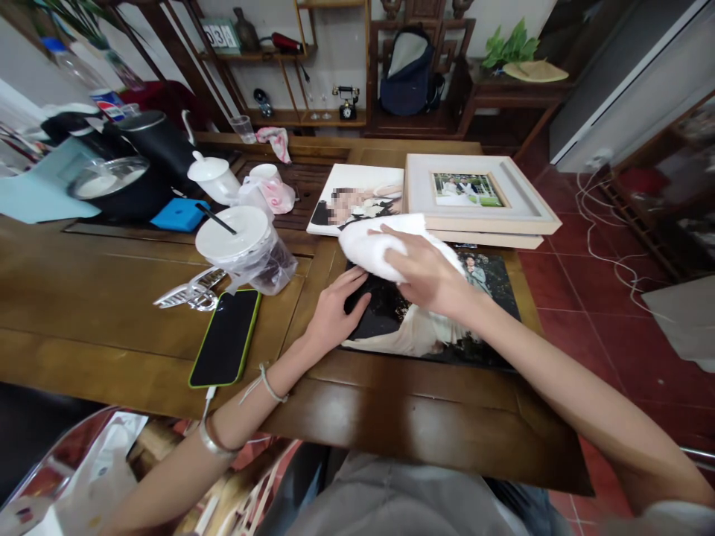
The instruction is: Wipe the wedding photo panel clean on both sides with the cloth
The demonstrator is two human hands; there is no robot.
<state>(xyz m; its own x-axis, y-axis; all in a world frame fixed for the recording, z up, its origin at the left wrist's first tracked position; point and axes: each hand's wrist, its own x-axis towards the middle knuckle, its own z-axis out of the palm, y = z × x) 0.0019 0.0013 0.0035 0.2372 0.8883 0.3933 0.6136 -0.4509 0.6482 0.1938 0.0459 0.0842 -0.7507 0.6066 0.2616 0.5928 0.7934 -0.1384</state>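
Observation:
A large dark photo print lies flat near the front of the wooden table. My right hand grips a white cloth against the upper part of the print, covering some of the picture. Fingers apart, my left hand rests on the print's left edge and holds nothing. Just behind the cloth lies a white-edged photo panel. To its right, a light wooden picture frame with a small photo sits on top of another frame.
Left of the print stand a lidded drink cup with a straw in a plastic bag, a phone with a cable, and shiny keys. Farther back are a white teapot, a blue box and a black pot.

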